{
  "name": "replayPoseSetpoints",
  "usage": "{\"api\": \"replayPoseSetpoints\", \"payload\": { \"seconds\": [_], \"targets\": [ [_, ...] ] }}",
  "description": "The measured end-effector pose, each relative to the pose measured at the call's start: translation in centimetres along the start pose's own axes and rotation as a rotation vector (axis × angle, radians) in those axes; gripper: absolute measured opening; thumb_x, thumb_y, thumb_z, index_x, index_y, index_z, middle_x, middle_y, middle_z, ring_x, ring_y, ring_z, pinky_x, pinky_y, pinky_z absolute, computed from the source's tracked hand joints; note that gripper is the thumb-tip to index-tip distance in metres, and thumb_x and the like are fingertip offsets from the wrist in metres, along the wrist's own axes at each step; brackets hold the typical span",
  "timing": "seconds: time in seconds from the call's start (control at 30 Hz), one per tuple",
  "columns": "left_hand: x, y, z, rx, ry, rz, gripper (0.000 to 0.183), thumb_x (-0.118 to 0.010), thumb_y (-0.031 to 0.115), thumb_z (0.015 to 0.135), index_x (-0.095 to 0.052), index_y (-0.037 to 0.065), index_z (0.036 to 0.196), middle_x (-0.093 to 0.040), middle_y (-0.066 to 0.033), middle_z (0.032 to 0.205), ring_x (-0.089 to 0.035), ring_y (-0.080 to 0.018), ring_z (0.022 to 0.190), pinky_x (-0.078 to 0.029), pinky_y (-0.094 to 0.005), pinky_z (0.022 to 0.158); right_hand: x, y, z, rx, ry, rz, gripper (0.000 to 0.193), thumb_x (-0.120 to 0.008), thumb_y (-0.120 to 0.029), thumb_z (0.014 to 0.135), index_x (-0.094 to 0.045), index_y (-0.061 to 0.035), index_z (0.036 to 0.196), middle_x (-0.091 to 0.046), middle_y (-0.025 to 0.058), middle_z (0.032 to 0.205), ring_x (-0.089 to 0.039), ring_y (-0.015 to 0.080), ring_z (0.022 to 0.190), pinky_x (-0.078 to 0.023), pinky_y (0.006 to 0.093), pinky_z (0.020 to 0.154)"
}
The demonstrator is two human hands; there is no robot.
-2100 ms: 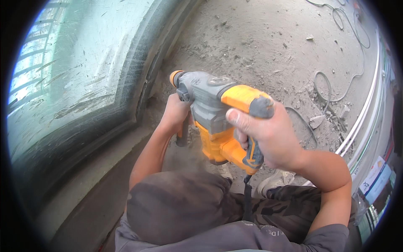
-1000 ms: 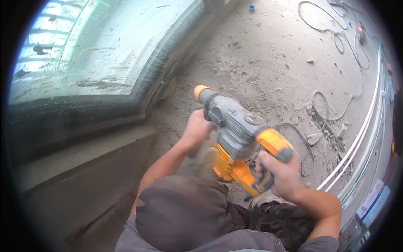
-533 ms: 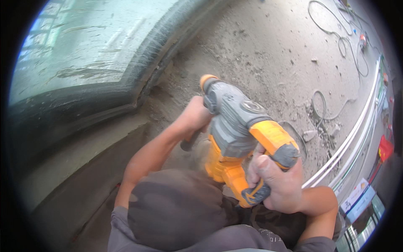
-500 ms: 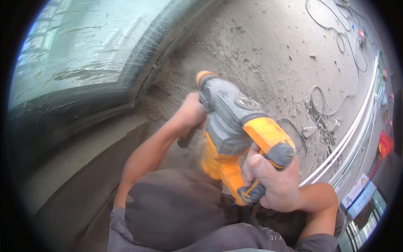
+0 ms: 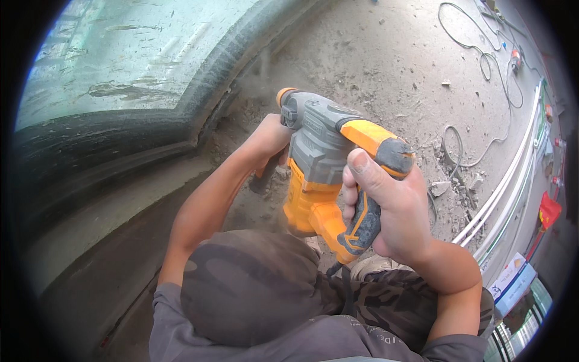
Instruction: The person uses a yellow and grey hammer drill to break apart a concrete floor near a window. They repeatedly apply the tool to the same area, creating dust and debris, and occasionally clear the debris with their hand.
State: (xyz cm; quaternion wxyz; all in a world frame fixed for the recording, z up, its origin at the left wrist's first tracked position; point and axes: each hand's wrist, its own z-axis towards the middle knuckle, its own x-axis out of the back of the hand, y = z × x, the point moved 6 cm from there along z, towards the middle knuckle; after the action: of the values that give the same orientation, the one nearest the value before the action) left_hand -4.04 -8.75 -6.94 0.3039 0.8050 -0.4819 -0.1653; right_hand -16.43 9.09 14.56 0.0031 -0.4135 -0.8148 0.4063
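Observation:
A grey and orange rotary hammer drill [image 5: 319, 145] hangs before my knees, its front end turned toward the foot of the window frame at the far left. My left hand [image 5: 271, 137] is closed around its dark side handle [image 5: 263, 179] near the front. At the back, my right hand [image 5: 398, 199] wraps the rear handle [image 5: 365, 220], thumb lying along its inner side. A power cord leaves the bottom of that handle. The bit's tip is out of sight behind the tool body.
A dusty glass pane [image 5: 132, 72] in a dark frame stands at left above a ledge [image 5: 120, 223]. Rubble [image 5: 442, 188] and looped cable [image 5: 458, 145] lie on the concrete floor. White pipes [image 5: 506, 175] run along the right, near a red flag-like piece [image 5: 549, 211] and a box [image 5: 512, 280].
The hammer drill and both hands have shifted slightly left and farther away. My right thumb is straighter and raised more. Motion blur on the tool has lessened.

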Motion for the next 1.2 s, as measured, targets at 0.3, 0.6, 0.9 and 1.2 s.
{"api": "replayPoseSetpoints", "payload": {
  "seconds": [0.3,0.6,0.9,1.2],
  "targets": [
    [-0.1,1.3,0.3,0.051,-0.03,-0.003,0.03,-0.068,0.026,0.105,-0.08,0.001,0.116,-0.077,-0.0087,0.112,-0.07,-0.0172,0.097,-0.056,-0.0367,0.082,1.1,-0.8,1.9,-0.026,-0.078,0.131,0.025,-0.08,-0.03,0.106,-0.065,-0.0103,0.112,-0.06,-0.0009,0.086,-0.058,0.0102,0.072,-0.052,0.0304,0.065],
    [0.9,0.4,0.5,-0.001,0.019,0.078,0.025,-0.068,0.023,0.101,-0.077,0.003,0.09,-0.071,-0.0077,0.076,-0.061,-0.0152,0.055,-0.046,-0.0336,0.047,2.5,2.0,2.6,0.002,-0.102,0.209,0.03,-0.079,-0.029,0.107,-0.064,-0.008,0.123,-0.06,-0.0003,0.085,-0.059,0.0112,0.071,-0.051,0.0304,0.063],
    [0.2,1.5,-0.1,-0.017,0.109,0.207,0.022,-0.073,0.018,0.085,-0.072,-0.003,0.078,-0.061,-0.0073,0.062,-0.056,-0.0166,0.047,-0.043,-0.0369,0.042,5.0,6.4,2.2,-0.001,-0.037,0.364,0.022,-0.081,-0.019,0.102,-0.069,-0.0041,0.112,-0.062,0.0023,0.081,-0.062,0.0145,0.066,-0.053,0.0337,0.059],
    [-9.2,4.9,-8.1,-0.016,-0.013,-0.118,0.01,-0.07,0.001,0.082,-0.066,-0.002,0.092,-0.06,-0.0072,0.071,-0.056,-0.0154,0.051,-0.046,-0.0346,0.046,7.8,-3.1,-8.1,0.051,0.014,0.056,0.038,-0.072,-0.011,0.104,-0.057,0.0041,0.135,-0.072,0.0146,0.103,-0.068,0.0164,0.075,-0.059,0.0336,0.062]
  ]
}}
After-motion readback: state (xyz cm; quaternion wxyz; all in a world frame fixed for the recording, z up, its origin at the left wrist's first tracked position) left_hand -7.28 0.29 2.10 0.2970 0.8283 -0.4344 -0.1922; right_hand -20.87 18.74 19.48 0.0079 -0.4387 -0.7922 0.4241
